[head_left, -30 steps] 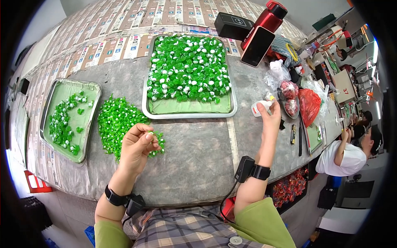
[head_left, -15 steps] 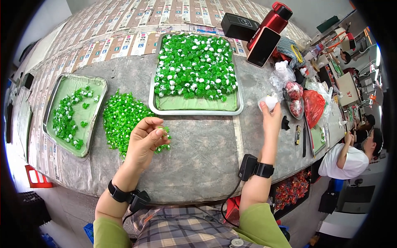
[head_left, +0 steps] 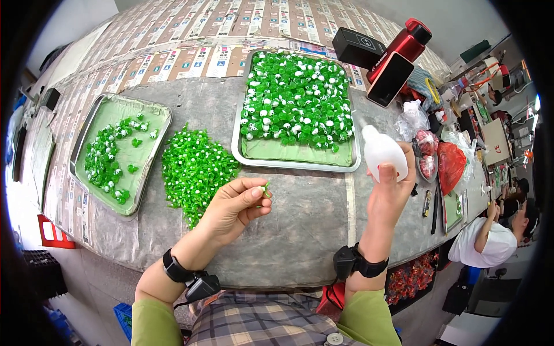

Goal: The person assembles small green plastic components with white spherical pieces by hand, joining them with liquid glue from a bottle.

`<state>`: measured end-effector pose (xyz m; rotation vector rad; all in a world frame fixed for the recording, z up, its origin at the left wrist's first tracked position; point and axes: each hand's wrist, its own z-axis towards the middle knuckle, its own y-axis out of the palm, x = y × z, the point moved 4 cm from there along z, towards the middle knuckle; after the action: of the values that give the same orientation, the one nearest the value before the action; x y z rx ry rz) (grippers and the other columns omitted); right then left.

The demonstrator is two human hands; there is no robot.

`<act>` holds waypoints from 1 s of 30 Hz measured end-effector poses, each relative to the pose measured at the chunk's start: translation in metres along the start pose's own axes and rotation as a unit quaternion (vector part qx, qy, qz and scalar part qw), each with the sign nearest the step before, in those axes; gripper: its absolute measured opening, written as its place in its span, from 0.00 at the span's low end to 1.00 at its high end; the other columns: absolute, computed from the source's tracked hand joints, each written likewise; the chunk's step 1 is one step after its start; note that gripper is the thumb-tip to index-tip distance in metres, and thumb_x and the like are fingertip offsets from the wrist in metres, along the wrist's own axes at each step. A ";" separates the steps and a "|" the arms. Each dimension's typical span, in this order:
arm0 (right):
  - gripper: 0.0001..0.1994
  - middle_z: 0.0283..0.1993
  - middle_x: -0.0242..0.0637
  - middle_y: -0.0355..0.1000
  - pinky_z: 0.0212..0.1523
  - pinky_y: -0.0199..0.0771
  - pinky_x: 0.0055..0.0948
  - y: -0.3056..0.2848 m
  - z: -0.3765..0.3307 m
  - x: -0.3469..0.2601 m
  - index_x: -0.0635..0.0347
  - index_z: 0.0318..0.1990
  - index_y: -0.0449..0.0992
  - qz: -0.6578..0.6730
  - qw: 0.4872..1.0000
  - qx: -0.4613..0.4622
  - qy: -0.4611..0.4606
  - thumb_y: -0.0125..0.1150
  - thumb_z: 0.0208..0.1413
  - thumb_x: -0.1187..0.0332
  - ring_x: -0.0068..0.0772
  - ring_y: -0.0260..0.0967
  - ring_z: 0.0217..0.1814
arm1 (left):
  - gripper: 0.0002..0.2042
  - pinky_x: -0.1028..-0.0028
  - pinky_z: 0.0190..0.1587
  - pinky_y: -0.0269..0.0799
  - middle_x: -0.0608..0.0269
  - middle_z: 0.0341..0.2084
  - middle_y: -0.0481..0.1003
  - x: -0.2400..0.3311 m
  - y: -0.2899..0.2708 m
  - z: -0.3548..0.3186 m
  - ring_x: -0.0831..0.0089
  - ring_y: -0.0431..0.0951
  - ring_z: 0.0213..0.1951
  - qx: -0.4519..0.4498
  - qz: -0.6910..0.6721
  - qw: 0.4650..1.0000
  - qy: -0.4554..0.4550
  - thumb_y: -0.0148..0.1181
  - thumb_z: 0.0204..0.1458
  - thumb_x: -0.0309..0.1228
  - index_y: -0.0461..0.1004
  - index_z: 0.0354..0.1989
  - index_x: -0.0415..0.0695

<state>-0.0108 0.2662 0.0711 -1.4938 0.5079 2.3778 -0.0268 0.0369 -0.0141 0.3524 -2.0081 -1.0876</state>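
A small green plastic piece [head_left: 266,187] is pinched between the thumb and fingers of my left hand [head_left: 231,210], just above the grey tabletop. My right hand [head_left: 388,199] grips a white squeeze bottle [head_left: 384,153], its nozzle tilted up and to the left. Left of my left hand lies a loose heap of small green pieces with white spots [head_left: 195,167]. Beyond my hands, a metal tray [head_left: 294,165] holds a dense layer of green pieces with white eye-like balls [head_left: 300,104]. The tray at the left [head_left: 144,167] carries a smaller cluster of similar pieces [head_left: 103,158].
At the back right are a black box [head_left: 358,46], a red flask [head_left: 404,46] and a phone [head_left: 390,79] leaning on it. Plastic bags, including a red one [head_left: 452,167], crowd the right side. A person in a white top [head_left: 485,242] sits farther right.
My right hand has raised the white bottle off the table side and turned its nozzle upward. My left hand has shifted right, away from the heap, with a green piece now visible in its fingers.
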 end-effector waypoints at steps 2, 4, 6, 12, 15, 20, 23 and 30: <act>0.23 0.28 0.26 0.62 0.30 0.60 0.13 0.018 -0.007 -0.011 0.63 0.33 0.64 0.007 1.000 0.009 0.003 0.67 0.35 0.58 0.15 0.60 0.30 | 0.08 0.78 0.34 0.73 0.60 0.28 0.72 0.001 0.000 0.000 0.75 0.73 0.30 0.000 0.001 1.000 -0.007 0.51 0.47 0.25 0.68 0.36 0.40; 0.24 0.29 0.26 0.62 0.30 0.60 0.13 0.026 -0.015 -0.011 0.63 0.33 0.64 0.010 1.000 0.008 -0.016 0.67 0.34 0.57 0.15 0.60 0.30 | 0.07 0.78 0.34 0.73 0.60 0.27 0.72 0.000 0.000 -0.001 0.75 0.73 0.30 -0.003 0.000 1.000 -0.016 0.51 0.47 0.25 0.68 0.36 0.40; 0.26 0.30 0.27 0.62 0.30 0.59 0.13 0.032 -0.024 -0.012 0.63 0.33 0.65 0.022 1.000 0.015 -0.015 0.68 0.31 0.55 0.15 0.59 0.29 | 0.06 0.78 0.34 0.73 0.61 0.26 0.72 -0.002 -0.001 -0.001 0.76 0.73 0.29 -0.003 0.010 1.000 -0.011 0.51 0.47 0.25 0.68 0.34 0.40; 0.25 0.29 0.30 0.61 0.26 0.58 0.16 0.039 -0.043 -0.002 0.63 0.30 0.66 -0.001 0.998 -0.011 -0.055 0.68 0.30 0.53 0.18 0.59 0.26 | 0.05 0.78 0.33 0.72 0.62 0.24 0.71 -0.008 -0.008 -0.006 0.76 0.73 0.28 0.008 0.007 1.000 0.000 0.51 0.47 0.25 0.68 0.33 0.41; 0.24 0.26 0.31 0.61 0.23 0.58 0.18 0.042 -0.048 -0.003 0.62 0.29 0.65 -0.026 0.996 -0.033 -0.074 0.68 0.32 0.54 0.19 0.58 0.24 | 0.05 0.78 0.33 0.72 0.63 0.24 0.71 -0.008 -0.008 -0.006 0.76 0.73 0.27 -0.006 0.007 1.000 0.003 0.52 0.47 0.25 0.68 0.32 0.41; 0.25 0.23 0.32 0.61 0.21 0.57 0.19 0.040 -0.053 -0.002 0.62 0.30 0.65 -0.078 0.984 -0.073 -0.141 0.68 0.32 0.54 0.22 0.58 0.21 | 0.06 0.77 0.30 0.71 0.60 0.24 0.70 -0.008 -0.007 -0.007 0.75 0.72 0.25 0.014 0.013 1.000 0.003 0.54 0.45 0.27 0.66 0.31 0.41; 0.25 0.23 0.32 0.62 0.21 0.58 0.20 0.041 -0.053 -0.001 0.63 0.30 0.65 -0.106 0.981 -0.080 -0.145 0.68 0.32 0.54 0.22 0.59 0.21 | 0.06 0.78 0.30 0.71 0.60 0.23 0.70 -0.008 -0.008 -0.007 0.75 0.72 0.25 0.016 0.010 1.000 0.007 0.53 0.46 0.26 0.66 0.31 0.41; 0.25 0.23 0.33 0.63 0.21 0.59 0.20 0.041 -0.054 -0.001 0.63 0.31 0.65 -0.123 0.978 -0.093 -0.143 0.68 0.31 0.54 0.23 0.60 0.22 | 0.05 0.77 0.30 0.71 0.60 0.23 0.70 -0.007 -0.009 -0.008 0.75 0.72 0.25 0.016 0.008 1.000 0.005 0.53 0.46 0.26 0.66 0.31 0.41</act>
<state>0.0154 0.2056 0.0562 -1.1713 0.0311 2.4328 -0.0175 0.0312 -0.0232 0.3565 -2.0184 -1.0420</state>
